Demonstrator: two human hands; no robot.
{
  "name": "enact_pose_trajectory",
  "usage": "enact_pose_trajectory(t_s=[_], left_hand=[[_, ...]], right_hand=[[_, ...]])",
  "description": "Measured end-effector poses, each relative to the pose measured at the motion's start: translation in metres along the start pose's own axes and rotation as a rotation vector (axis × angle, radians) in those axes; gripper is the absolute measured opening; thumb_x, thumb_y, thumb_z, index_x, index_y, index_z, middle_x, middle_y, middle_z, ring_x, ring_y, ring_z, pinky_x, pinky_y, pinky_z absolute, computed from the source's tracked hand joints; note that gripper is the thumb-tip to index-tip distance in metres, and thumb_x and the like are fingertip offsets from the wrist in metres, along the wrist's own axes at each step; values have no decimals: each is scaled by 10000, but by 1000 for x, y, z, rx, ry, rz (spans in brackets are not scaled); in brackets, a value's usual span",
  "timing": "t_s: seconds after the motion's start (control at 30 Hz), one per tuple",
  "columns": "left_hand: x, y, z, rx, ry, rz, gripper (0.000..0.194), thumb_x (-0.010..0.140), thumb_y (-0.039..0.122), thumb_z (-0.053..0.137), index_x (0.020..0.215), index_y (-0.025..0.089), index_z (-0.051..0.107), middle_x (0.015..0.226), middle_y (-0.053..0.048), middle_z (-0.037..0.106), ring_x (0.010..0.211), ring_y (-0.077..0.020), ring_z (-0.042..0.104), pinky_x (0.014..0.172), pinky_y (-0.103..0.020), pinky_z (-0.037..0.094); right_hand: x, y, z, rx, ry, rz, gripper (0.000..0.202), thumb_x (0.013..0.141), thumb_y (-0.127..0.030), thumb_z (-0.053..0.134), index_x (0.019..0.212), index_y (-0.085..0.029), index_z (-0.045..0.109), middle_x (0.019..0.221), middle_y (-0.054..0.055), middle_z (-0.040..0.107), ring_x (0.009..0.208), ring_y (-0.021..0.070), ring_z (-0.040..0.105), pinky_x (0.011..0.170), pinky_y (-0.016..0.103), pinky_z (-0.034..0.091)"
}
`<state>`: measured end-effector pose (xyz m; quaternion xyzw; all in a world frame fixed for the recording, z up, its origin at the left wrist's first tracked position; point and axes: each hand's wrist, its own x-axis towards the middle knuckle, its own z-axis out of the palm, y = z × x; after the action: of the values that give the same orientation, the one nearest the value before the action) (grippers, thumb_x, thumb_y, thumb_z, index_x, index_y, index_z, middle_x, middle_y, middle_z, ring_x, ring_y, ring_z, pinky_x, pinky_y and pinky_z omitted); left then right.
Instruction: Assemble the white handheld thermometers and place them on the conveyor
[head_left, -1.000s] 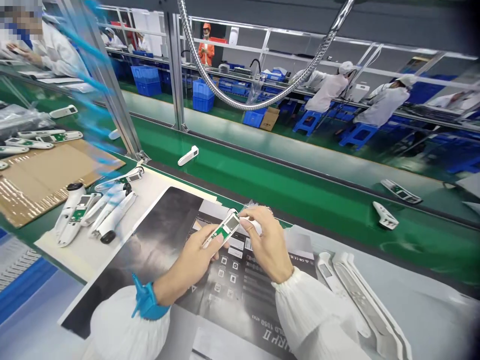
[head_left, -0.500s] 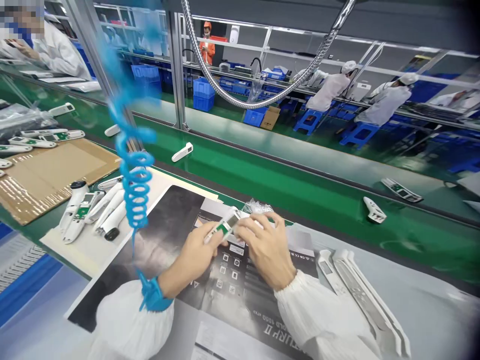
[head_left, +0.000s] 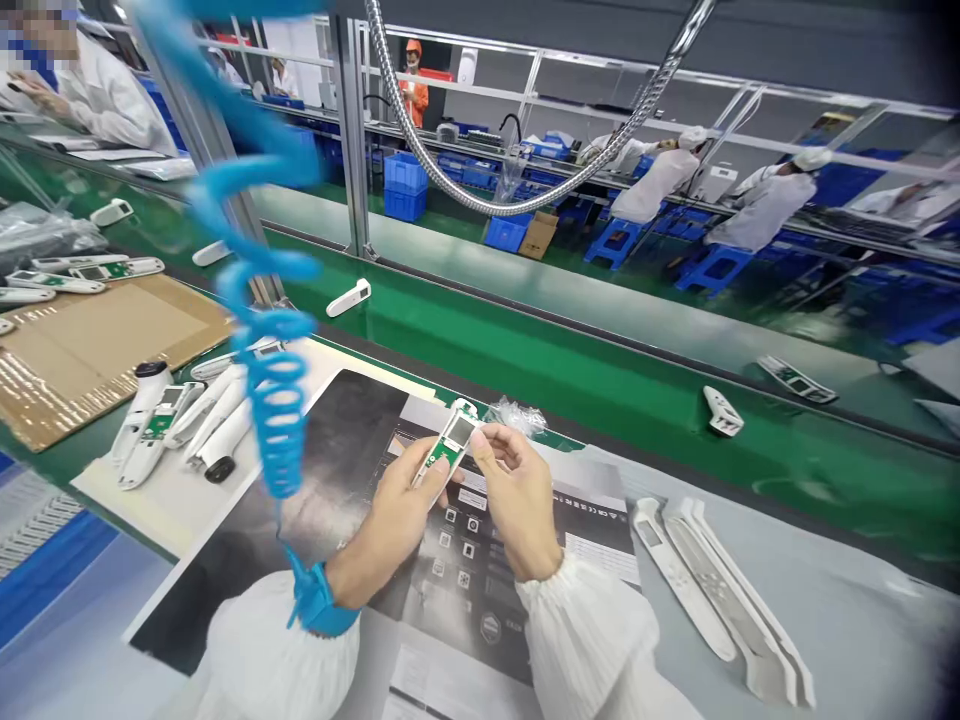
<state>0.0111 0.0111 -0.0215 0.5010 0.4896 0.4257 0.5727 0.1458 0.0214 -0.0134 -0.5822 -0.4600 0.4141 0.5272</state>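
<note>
My left hand (head_left: 409,485), with a blue strap round its wrist, is closed round the lower part of an opened handheld device (head_left: 448,440). The device has a white shell, a green circuit board and a small grey screen, and it lies tilted with its screen end away from me. At the screen's right edge, my right hand (head_left: 523,490) has its thumb and curled fingers pinched together. Whatever sits between those fingertips is too small to make out. Under both hands is a dark printed sheet (head_left: 341,450).
White shell halves (head_left: 720,590) lie on the right. Several partly assembled devices (head_left: 161,430) are at left, near a cardboard sheet (head_left: 112,330). A green conveyor belt (head_left: 480,340) with spaced devices runs behind. A coiled blue cord (head_left: 277,400) hangs at left; a metal hose (head_left: 480,205) loops overhead.
My right hand has turned and drawn its fingers into a pinch beside the screen, uncovering more of the device. Pieces on the belt have shifted slightly left.
</note>
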Motion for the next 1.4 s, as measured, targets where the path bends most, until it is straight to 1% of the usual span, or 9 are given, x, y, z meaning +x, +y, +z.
enact_pose_trajectory(t_s=[0.17, 0.3, 0.43, 0.63, 0.73, 0.97, 1.17, 1.3, 1.4], left_hand=[[-10, -7, 13, 163, 50, 151, 357, 964, 377, 451, 1265, 226, 572, 872, -20, 662, 649, -148, 549, 642, -260, 448], [-6, -14, 12, 279, 176, 152, 316, 939, 370, 475, 1161, 207, 630, 792, -28, 654, 601, -154, 545, 597, -261, 438], [8, -28, -1, 264, 300, 35, 281, 941, 376, 442, 1021, 185, 632, 641, 2, 588, 521, -138, 504, 537, -244, 419], [0, -13, -15, 107, 214, -23, 339, 886, 459, 514, 1043, 171, 594, 754, -9, 612, 525, -117, 478, 494, -224, 395], [-10, 2, -24, 80, 187, -75, 383, 856, 491, 549, 1066, 176, 601, 847, -25, 624, 550, -113, 469, 502, -225, 388], [-18, 7, -30, 151, 128, -157, 378, 866, 564, 543, 1019, 226, 611, 656, 22, 538, 564, -125, 455, 524, -221, 356], [-24, 0, -3, 40, -72, -126, 385, 857, 533, 587, 1071, 213, 574, 918, -19, 612, 565, -98, 471, 503, -221, 382], [-32, -5, 3, -16, -174, -137, 460, 860, 552, 588, 1172, 216, 549, 1000, -48, 641, 555, -93, 466, 501, -223, 406], [-36, -4, 4, -9, -159, -160, 498, 894, 595, 507, 1191, 200, 572, 991, -66, 662, 559, -100, 478, 502, -224, 414]], right_hand=[[-10, -5, 7, 137, 106, 71, 325, 796, -507, 679, 847, -190, 629, 816, 5, 638, 775, 157, 555, 742, 287, 447], [-13, -8, 4, 140, 30, 142, 347, 785, -521, 643, 739, -185, 569, 727, -14, 571, 709, 141, 498, 694, 276, 410], [27, 1, -16, -370, 63, 16, 288, 889, -441, 453, 766, -195, 537, 741, 10, 588, 715, 162, 527, 673, 288, 390], [99, 21, -52, -891, 181, -29, 51, 778, -221, 615, 795, -176, 598, 809, 74, 652, 927, 250, 591, 853, 388, 326], [88, 13, -88, -1040, 160, -75, 160, 831, -285, 609, 980, -227, 610, 865, 17, 679, 935, 207, 605, 862, 346, 322], [13, 11, -195, -1274, 113, 72, 122, 880, -248, 551, 856, -203, 662, 899, 75, 693, 863, 226, 617, 751, 314, 366], [6, 50, -202, -1278, 79, 217, 343, 820, -230, 651, 1152, -204, 567, 1198, 112, 612, 949, 197, 631, 780, 277, 425], [10, 50, -197, -1280, 128, 304, 449, 827, -290, 653, 1218, -133, 497, 1082, 147, 657, 974, 248, 639, 774, 311, 429], [11, 39, -200, -1271, 110, 352, 345, 785, -316, 687, 1050, -113, 601, 943, 164, 691, 915, 299, 652, 711, 331, 422]])
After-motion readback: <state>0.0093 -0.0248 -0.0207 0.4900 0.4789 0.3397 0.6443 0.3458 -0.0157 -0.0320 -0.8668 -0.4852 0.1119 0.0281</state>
